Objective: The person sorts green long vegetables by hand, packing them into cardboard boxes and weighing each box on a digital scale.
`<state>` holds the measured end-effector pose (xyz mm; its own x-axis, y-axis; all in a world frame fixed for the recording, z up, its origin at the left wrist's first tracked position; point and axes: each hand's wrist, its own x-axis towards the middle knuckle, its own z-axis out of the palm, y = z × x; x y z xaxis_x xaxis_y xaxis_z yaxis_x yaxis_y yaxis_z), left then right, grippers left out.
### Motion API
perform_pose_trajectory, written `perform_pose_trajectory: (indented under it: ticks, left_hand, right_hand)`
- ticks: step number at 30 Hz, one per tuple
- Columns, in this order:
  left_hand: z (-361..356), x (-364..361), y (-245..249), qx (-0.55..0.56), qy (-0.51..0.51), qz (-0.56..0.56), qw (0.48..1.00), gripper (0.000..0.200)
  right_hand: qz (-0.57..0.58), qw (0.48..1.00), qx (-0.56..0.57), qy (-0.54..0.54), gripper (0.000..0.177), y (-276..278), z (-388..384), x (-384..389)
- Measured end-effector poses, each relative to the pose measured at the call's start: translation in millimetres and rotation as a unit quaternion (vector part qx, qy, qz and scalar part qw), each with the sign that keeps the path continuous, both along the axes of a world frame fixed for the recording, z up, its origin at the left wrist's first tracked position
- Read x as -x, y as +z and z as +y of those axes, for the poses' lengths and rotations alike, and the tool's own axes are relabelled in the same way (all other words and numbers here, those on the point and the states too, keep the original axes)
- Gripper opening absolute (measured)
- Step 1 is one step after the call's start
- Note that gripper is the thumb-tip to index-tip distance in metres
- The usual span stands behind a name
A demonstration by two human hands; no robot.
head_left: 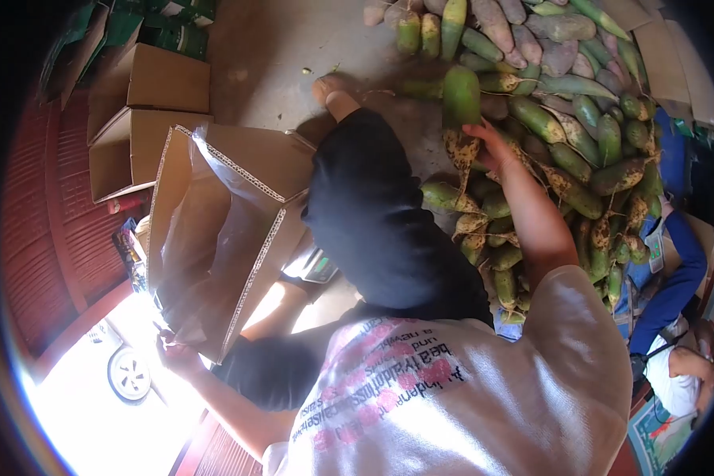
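Gripping a big green radish (462,97) up at 1 o'clock, the right hand (492,147) has its fingers curled round the middle, thick end towards 12, spotted root towards 6. Decent hold imo. My two cents: take the weight in the palm, go easy on that skinny root since it'd probably snap first, and don't let it knock the neighbours. The left hand (179,355) is down at 8 o'clock by the near edge of the box (274,155); with all that glare I can't tell if it's pinching the plastic liner (214,222) or just resting there. I'd brace the cardboard with it so nothing tips. Rough tally: two hands, one held radish, one open box at 9 o'clock, one liner inside. As for the heap (575,164) at 2 o'clock, dozens, overlapping way too much for an exact number.
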<state>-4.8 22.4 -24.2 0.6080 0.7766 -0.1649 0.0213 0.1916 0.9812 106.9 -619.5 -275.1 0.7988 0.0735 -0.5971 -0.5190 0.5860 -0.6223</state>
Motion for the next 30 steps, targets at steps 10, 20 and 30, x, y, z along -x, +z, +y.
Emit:
perform_pose_trajectory:
  ticks: [10, 20, 30]
  left_hand:
    - [20.2, 9.6, -10.8, 0.105, 0.003, -0.067, 0.992, 0.044]
    - [24.5, 19.9, -19.1, -0.177, 0.080, 0.027, 0.981, 0.042]
    - [-229.6, -77.0, 72.3, -0.420, -0.227, -0.127, 0.869, 0.042]
  right_hand:
    - [-0.122, 0.979, -0.159, 0.036, 0.063, 111.6, -33.7, -40.2]
    - [-0.234, 0.951, -0.171, 0.112, 0.084, 177.9, -28.1, -19.3]
    - [-0.330, 0.911, 0.091, 0.230, 0.090, 220.0, -44.9, 10.7]
